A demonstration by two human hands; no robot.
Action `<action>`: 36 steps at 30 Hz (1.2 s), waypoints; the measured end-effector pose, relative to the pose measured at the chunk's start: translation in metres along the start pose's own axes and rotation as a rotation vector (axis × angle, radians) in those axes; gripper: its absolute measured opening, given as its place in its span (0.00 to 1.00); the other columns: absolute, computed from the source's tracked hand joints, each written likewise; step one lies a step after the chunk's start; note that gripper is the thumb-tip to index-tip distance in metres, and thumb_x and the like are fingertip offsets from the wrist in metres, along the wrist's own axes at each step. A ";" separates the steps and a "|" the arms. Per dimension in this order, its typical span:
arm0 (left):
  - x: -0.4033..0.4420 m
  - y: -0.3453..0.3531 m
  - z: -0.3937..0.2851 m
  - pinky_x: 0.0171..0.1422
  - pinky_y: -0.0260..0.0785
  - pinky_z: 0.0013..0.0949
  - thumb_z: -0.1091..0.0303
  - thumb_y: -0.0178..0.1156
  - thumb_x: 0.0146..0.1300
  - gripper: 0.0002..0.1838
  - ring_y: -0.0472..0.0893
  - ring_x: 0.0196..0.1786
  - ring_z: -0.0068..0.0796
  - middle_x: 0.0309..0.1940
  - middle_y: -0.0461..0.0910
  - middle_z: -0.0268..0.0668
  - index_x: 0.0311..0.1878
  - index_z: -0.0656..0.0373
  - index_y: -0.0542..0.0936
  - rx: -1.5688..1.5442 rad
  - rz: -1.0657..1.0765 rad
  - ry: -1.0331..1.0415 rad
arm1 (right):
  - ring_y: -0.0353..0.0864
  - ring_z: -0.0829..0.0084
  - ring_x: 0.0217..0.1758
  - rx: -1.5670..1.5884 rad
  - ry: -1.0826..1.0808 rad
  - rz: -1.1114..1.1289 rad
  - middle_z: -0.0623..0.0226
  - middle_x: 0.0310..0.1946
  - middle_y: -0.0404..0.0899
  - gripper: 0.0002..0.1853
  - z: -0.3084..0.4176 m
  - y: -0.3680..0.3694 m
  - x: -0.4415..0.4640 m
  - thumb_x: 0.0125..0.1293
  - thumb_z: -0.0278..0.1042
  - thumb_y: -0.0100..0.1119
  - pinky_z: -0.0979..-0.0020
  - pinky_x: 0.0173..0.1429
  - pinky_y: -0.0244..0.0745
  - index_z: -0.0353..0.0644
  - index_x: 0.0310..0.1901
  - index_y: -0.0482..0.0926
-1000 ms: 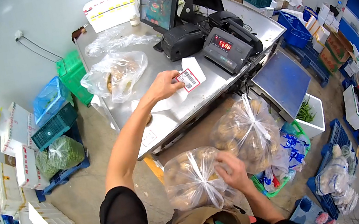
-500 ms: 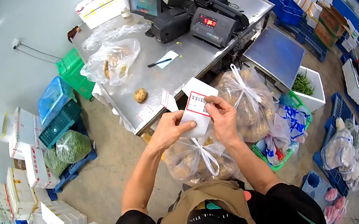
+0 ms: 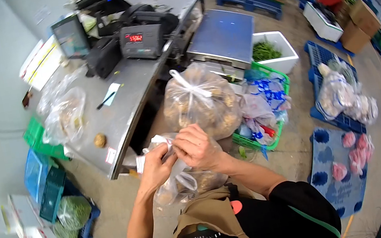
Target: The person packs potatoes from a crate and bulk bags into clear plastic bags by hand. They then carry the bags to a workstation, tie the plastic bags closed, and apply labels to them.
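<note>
My left hand (image 3: 159, 164) is closed, with thumb and fingers pinching a strip of white labels (image 3: 140, 164) whose end sticks out past the knuckles. My right hand (image 3: 197, 149) presses against it, fingertips pinched at a red-and-white label edge (image 3: 170, 141) between the two hands. Fingers hide most of the label. Below and partly behind my hands sits a tied clear bag of potatoes (image 3: 206, 179). A larger knotted bag of potatoes (image 3: 209, 111) stands just beyond my right hand.
A steel table (image 3: 123, 122) to the left bears a scale display (image 3: 141, 42), a loose potato (image 3: 100, 140), a pen (image 3: 106, 101) and plastic bags (image 3: 66, 117). A platform scale (image 3: 223, 35) stands ahead. A green basket (image 3: 281, 136) and blue pallets (image 3: 320, 97) lie to the right.
My view has swung right. The label strip, face up before, is now mostly covered; my hands have come together and my right fingers pinch the label's edge.
</note>
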State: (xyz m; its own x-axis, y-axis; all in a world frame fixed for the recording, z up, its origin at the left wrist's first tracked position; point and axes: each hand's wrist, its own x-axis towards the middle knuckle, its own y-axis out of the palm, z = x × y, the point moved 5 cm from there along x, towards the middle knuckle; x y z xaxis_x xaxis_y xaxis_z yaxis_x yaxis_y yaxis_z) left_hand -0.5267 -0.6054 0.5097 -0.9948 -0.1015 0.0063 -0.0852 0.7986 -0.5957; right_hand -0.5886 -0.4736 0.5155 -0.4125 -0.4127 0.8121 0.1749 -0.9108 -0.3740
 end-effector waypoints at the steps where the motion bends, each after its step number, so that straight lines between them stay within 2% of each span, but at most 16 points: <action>1: 0.004 0.006 -0.002 0.38 0.68 0.33 0.75 0.62 0.57 0.10 0.76 0.32 0.32 0.29 0.78 0.43 0.42 0.66 0.79 0.006 0.047 -0.038 | 0.78 0.60 0.38 0.022 0.035 -0.032 0.61 0.31 0.78 0.11 -0.006 -0.003 -0.005 0.48 0.22 0.66 0.61 0.45 0.71 0.34 0.35 0.79; 3: 0.009 0.014 -0.004 0.40 0.69 0.32 0.75 0.62 0.58 0.10 0.78 0.33 0.29 0.29 0.79 0.42 0.43 0.66 0.79 0.027 0.124 -0.125 | 0.79 0.67 0.32 0.066 0.136 -0.055 0.67 0.27 0.79 0.07 -0.018 -0.013 -0.012 0.52 0.22 0.63 0.66 0.41 0.73 0.34 0.34 0.80; 7: 0.023 0.032 0.010 0.43 0.72 0.30 0.74 0.62 0.59 0.16 0.80 0.37 0.23 0.36 0.84 0.36 0.51 0.65 0.81 -0.179 0.216 -0.198 | 0.79 0.77 0.28 0.619 1.115 -0.181 0.68 0.29 0.84 0.08 -0.085 -0.006 -0.069 0.62 0.29 0.60 0.71 0.34 0.74 0.32 0.33 0.83; 10: 0.029 0.042 0.037 0.43 0.72 0.31 0.73 0.62 0.58 0.16 0.80 0.37 0.23 0.35 0.84 0.35 0.50 0.65 0.81 -0.267 0.297 -0.347 | 0.80 0.77 0.29 0.856 1.450 -0.510 0.64 0.30 0.83 0.09 -0.144 -0.021 -0.103 0.62 0.29 0.60 0.73 0.33 0.75 0.31 0.38 0.83; 12: 0.028 0.034 0.052 0.42 0.72 0.31 0.74 0.62 0.58 0.15 0.79 0.36 0.22 0.35 0.83 0.35 0.50 0.64 0.81 -0.263 0.298 -0.362 | 0.78 0.78 0.28 0.768 1.371 -0.776 0.66 0.27 0.83 0.09 -0.185 -0.060 -0.118 0.61 0.30 0.61 0.73 0.34 0.72 0.30 0.30 0.82; 14: 0.028 0.008 0.063 0.41 0.72 0.31 0.74 0.62 0.58 0.15 0.78 0.35 0.22 0.34 0.83 0.35 0.49 0.63 0.82 -0.183 0.259 -0.341 | 0.79 0.77 0.27 0.334 1.154 -0.850 0.67 0.25 0.82 0.10 -0.257 -0.105 -0.161 0.62 0.30 0.59 0.71 0.30 0.70 0.32 0.30 0.82; 17: 0.034 -0.081 0.073 0.37 0.70 0.32 0.70 0.63 0.57 0.14 0.77 0.32 0.23 0.30 0.80 0.33 0.46 0.65 0.81 -0.077 0.081 -0.402 | 0.79 0.69 0.29 -0.414 0.850 -0.745 0.63 0.26 0.82 0.07 -0.244 -0.163 -0.118 0.62 0.29 0.59 0.67 0.34 0.69 0.35 0.31 0.81; 18: 0.035 -0.120 0.047 0.37 0.70 0.32 0.69 0.62 0.58 0.14 0.76 0.31 0.25 0.28 0.79 0.33 0.44 0.66 0.80 0.175 -0.199 -0.473 | 0.79 0.67 0.30 -0.615 0.710 -0.653 0.62 0.28 0.82 0.06 -0.250 -0.169 -0.114 0.62 0.29 0.60 0.67 0.36 0.70 0.35 0.33 0.81; 19: 0.037 -0.177 0.083 0.39 0.70 0.31 0.68 0.61 0.59 0.13 0.76 0.33 0.25 0.30 0.79 0.36 0.44 0.66 0.80 0.262 -0.238 -0.382 | 0.79 0.65 0.31 -0.808 0.564 -0.554 0.61 0.29 0.82 0.06 -0.251 -0.168 -0.111 0.61 0.29 0.60 0.67 0.38 0.71 0.35 0.35 0.81; 21: 0.037 -0.305 0.122 0.47 0.71 0.31 0.64 0.61 0.65 0.19 0.78 0.42 0.26 0.42 0.81 0.41 0.53 0.69 0.76 0.635 -0.502 -0.375 | 0.79 0.61 0.34 -0.848 0.566 -0.349 0.58 0.29 0.81 0.05 -0.265 -0.143 -0.120 0.59 0.27 0.60 0.65 0.41 0.69 0.36 0.36 0.81; 24: 0.025 -0.444 0.097 0.62 0.69 0.30 0.71 0.56 0.65 0.25 0.78 0.57 0.28 0.62 0.76 0.39 0.66 0.67 0.69 0.522 -0.932 0.158 | 0.79 0.59 0.39 -0.679 0.584 -0.052 0.59 0.34 0.80 0.07 -0.276 -0.082 -0.146 0.56 0.27 0.60 0.63 0.47 0.67 0.36 0.37 0.80; 26: 0.023 -0.464 0.048 0.59 0.72 0.32 0.67 0.58 0.66 0.18 0.82 0.53 0.34 0.51 0.83 0.42 0.56 0.63 0.79 1.410 -1.206 0.268 | 0.79 0.57 0.43 -0.610 0.591 -0.120 0.55 0.38 0.80 0.11 -0.258 -0.067 -0.144 0.59 0.28 0.58 0.63 0.49 0.68 0.34 0.42 0.80; 28: 0.033 -0.459 0.032 0.56 0.73 0.32 0.60 0.61 0.66 0.17 0.83 0.49 0.36 0.48 0.84 0.43 0.50 0.63 0.82 1.525 -1.379 0.196 | 0.78 0.54 0.47 -0.518 0.686 -0.261 0.51 0.43 0.79 0.14 -0.255 -0.077 -0.140 0.62 0.29 0.56 0.62 0.52 0.69 0.32 0.48 0.79; 31: 0.048 -0.443 0.094 0.51 0.74 0.33 0.56 0.64 0.65 0.19 0.84 0.45 0.38 0.46 0.84 0.45 0.50 0.62 0.82 1.340 -1.303 0.001 | 0.76 0.48 0.55 -0.395 0.876 -0.576 0.44 0.49 0.78 0.19 -0.278 -0.113 -0.151 0.69 0.31 0.50 0.59 0.60 0.69 0.26 0.56 0.74; 34: 0.067 -0.413 0.208 0.51 0.74 0.34 0.61 0.64 0.65 0.17 0.84 0.47 0.37 0.44 0.84 0.47 0.51 0.63 0.81 1.017 -1.050 0.196 | 0.73 0.50 0.61 -0.383 0.945 -0.641 0.43 0.57 0.73 0.23 -0.303 -0.155 -0.126 0.72 0.35 0.47 0.61 0.65 0.65 0.27 0.62 0.68; 36: 0.077 -0.385 0.281 0.57 0.73 0.35 0.62 0.65 0.64 0.16 0.83 0.51 0.42 0.46 0.84 0.49 0.51 0.60 0.82 1.105 -0.976 0.084 | 0.68 0.50 0.66 -0.387 0.939 -0.609 0.43 0.63 0.68 0.25 -0.329 -0.166 -0.115 0.73 0.37 0.47 0.61 0.70 0.59 0.29 0.66 0.64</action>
State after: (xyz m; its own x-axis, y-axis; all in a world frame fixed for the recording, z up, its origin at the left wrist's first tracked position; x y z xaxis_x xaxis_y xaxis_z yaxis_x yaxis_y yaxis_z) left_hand -0.5547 -1.0878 0.5136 -0.5737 -0.2568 0.7778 -0.6616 -0.4146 -0.6248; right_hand -0.8644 -0.2705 0.3367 -0.8574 0.4056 0.3168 -0.4933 -0.8232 -0.2810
